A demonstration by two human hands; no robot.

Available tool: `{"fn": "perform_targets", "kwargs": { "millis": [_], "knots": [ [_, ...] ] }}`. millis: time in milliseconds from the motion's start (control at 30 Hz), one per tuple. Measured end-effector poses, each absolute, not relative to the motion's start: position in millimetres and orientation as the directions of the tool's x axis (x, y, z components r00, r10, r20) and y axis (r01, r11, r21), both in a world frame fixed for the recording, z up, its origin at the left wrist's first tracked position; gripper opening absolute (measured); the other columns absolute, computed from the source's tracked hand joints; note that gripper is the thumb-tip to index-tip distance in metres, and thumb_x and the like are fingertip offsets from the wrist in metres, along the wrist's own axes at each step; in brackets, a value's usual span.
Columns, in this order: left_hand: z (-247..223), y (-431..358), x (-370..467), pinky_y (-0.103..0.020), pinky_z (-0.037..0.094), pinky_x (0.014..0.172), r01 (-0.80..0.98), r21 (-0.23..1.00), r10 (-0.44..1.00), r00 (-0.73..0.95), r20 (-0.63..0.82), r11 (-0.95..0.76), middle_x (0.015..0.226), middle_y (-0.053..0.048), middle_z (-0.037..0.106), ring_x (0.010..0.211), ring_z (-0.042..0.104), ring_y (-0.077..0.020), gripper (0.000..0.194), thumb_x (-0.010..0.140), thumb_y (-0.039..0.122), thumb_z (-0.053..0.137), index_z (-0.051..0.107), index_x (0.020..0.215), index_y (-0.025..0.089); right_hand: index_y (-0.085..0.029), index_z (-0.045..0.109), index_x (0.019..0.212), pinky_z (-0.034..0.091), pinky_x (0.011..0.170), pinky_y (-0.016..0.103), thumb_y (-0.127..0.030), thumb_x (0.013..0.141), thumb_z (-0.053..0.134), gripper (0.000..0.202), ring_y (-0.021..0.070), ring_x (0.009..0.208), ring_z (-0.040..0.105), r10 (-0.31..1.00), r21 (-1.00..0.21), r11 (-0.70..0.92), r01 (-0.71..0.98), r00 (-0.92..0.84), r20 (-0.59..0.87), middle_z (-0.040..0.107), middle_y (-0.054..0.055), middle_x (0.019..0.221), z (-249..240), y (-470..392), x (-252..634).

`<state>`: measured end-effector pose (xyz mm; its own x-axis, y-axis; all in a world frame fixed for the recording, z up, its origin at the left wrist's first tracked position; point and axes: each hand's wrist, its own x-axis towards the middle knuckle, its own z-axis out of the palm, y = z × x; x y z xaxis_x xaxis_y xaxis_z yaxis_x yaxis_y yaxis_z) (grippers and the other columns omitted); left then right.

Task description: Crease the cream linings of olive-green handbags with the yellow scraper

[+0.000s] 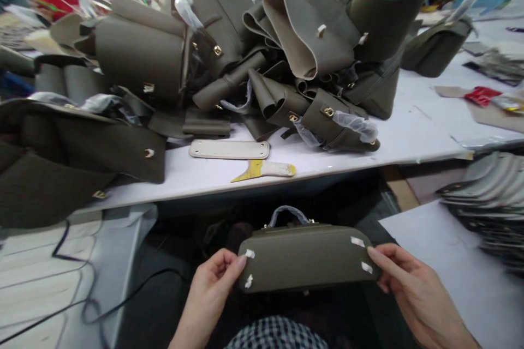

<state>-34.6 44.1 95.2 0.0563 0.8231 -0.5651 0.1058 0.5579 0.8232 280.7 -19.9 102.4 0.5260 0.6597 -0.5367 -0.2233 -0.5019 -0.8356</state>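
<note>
An olive-grey bag (pixel 307 259) is held over the lap, its flat oblong base facing the camera. Small white wrapped pieces sit near the four corners of that base. My left hand (pixel 216 283) pinches the bag's left end between thumb and fingers. At the right end, my right hand (pixel 413 281) grips the edge, thumb on the near face. A plastic-wrapped handle (pixel 290 211) rises behind the bag. On the table edge beyond lie a pale oblong panel (pixel 229 149) with studs at its ends and a yellow-and-white pointed tool (pixel 266 169).
Many olive-grey bags and leather parts (pixel 139 54) are heaped on the white table (pixel 409 136). Pale panels (pixel 45 283) and a black cord (pixel 143 281) are at the lower left. A stack of curved pieces (pixel 491 196) stands at the right, beside a white sheet (pixel 446 251).
</note>
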Motion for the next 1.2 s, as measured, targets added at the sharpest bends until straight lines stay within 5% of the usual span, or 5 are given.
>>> {"fn": "perform_targets", "kwargs": {
  "millis": [400, 833, 1200],
  "knots": [
    [94.3, 43.1, -33.2, -0.020, 0.033, 0.054, 0.069, 0.815, 0.815, 0.030, -0.578, 0.575, 0.060, 0.002, 0.052, 0.059, 0.042, -0.0095, 0.047, 0.069, 0.058, 0.077, 0.055, 0.065, 0.016, -0.018, 0.067, 0.060, 0.042, 0.041, 0.019, -0.054, 0.045, 0.090, 0.046, 0.0115, 0.056, 0.043, 0.607, -0.781, -0.548, -0.298, 0.500, -0.617, 0.055, 0.001, 0.064, 101.6, -17.1, 282.2],
    [91.4, 43.3, -31.9, -0.020, 0.014, 0.045, 0.047, 0.766, 0.767, 0.011, -0.642, 0.641, 0.050, 0.008, 0.038, 0.045, 0.026, -0.0050, 0.053, 0.066, 0.063, 0.076, 0.049, 0.064, 0.018, -0.018, 0.069, 0.063, 0.045, 0.038, 0.020, -0.050, 0.049, 0.090, 0.041, 0.0119, 0.054, 0.044, 0.628, -0.792, -0.540, -0.286, 0.489, -0.605, 0.056, 0.002, 0.066, 76.7, -26.0, 294.4],
    [95.9, 43.7, -32.0, -0.018, 0.022, 0.041, 0.106, 0.768, 0.774, -0.036, -0.632, 0.632, 0.046, 0.007, 0.039, 0.042, 0.030, -0.0054, 0.053, 0.061, 0.063, 0.080, 0.053, 0.057, 0.017, -0.016, 0.061, 0.061, 0.039, 0.039, 0.020, -0.049, 0.055, 0.090, 0.044, 0.0089, 0.049, 0.042, 0.639, -0.801, -0.498, -0.332, 0.484, -0.598, 0.052, -0.002, 0.059, 101.3, -14.1, 277.7]
  ]
}}
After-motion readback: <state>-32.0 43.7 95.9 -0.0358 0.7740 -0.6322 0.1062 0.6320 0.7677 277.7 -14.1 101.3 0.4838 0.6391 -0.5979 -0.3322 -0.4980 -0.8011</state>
